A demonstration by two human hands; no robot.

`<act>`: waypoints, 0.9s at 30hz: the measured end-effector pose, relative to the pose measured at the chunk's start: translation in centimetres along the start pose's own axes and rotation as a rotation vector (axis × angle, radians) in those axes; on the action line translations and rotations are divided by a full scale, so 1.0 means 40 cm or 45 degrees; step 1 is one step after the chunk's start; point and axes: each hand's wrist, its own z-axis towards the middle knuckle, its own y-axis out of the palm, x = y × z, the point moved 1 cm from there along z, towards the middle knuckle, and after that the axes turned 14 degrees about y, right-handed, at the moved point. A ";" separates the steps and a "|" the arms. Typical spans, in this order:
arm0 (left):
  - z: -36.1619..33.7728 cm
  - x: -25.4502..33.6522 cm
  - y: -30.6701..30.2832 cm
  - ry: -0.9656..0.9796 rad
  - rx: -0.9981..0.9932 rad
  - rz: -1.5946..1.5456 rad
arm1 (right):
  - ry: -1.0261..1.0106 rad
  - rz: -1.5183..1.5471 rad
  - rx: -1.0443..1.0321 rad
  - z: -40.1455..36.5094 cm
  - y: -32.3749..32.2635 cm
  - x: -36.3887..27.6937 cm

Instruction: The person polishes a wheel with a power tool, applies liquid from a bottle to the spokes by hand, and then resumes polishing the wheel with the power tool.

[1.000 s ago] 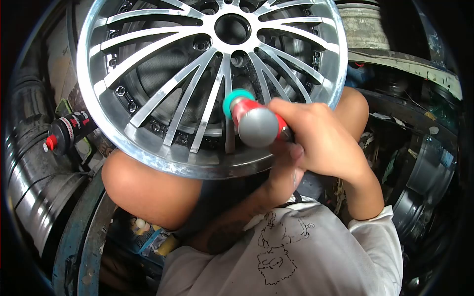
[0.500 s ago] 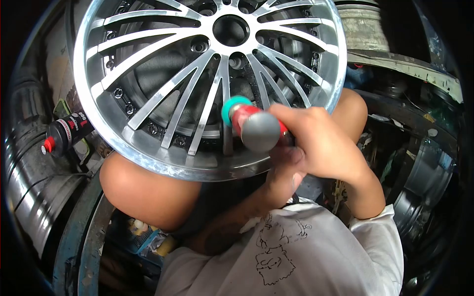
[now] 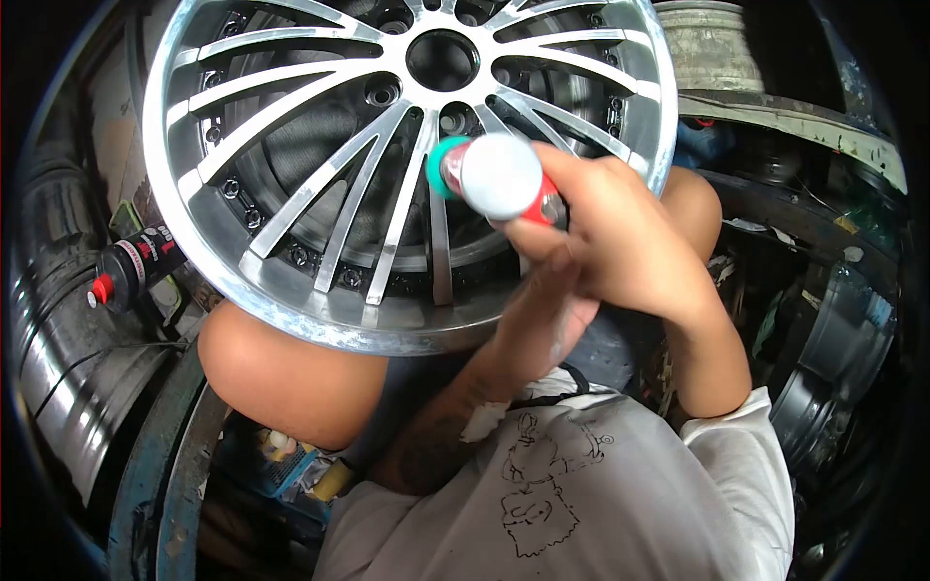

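A large silver multi-spoke wheel rim [image 3: 320, 337] rests across my thighs, its spoked face turned up. My right hand [image 3: 630, 228] is closed around the red body of a small power polisher [image 3: 504, 179]. The tool has a round silver head and a teal pad [image 3: 445, 168] on its far side, over the lower spokes near the hub. Whether the pad touches the metal cannot be made out. My left hand [image 3: 547, 324] comes from below against the right one, closed at the tool's rear grip; its fingers are mostly hidden.
A black bottle with a red cap [image 3: 136, 261] lies at the left, beside a shiny dark rim barrel [image 3: 87, 387]. Another wheel barrel [image 3: 712, 44] stands at top right, near a worn ledge [image 3: 804, 136]. A blue basket [image 3: 281, 470] holds small items below my knee.
Both hands and the polisher have moved up toward the hub and slightly left. The polisher's silver head is tilted more toward me. The rim has shifted only slightly in view.
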 end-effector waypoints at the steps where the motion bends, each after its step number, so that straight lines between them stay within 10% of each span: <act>1: -0.021 -0.016 -0.006 -0.011 0.023 -0.049 | -0.017 -0.040 -0.053 -0.016 0.000 0.008; 27: -0.007 -0.024 -0.029 0.024 0.103 0.165 | -0.072 0.042 0.053 0.037 0.000 -0.001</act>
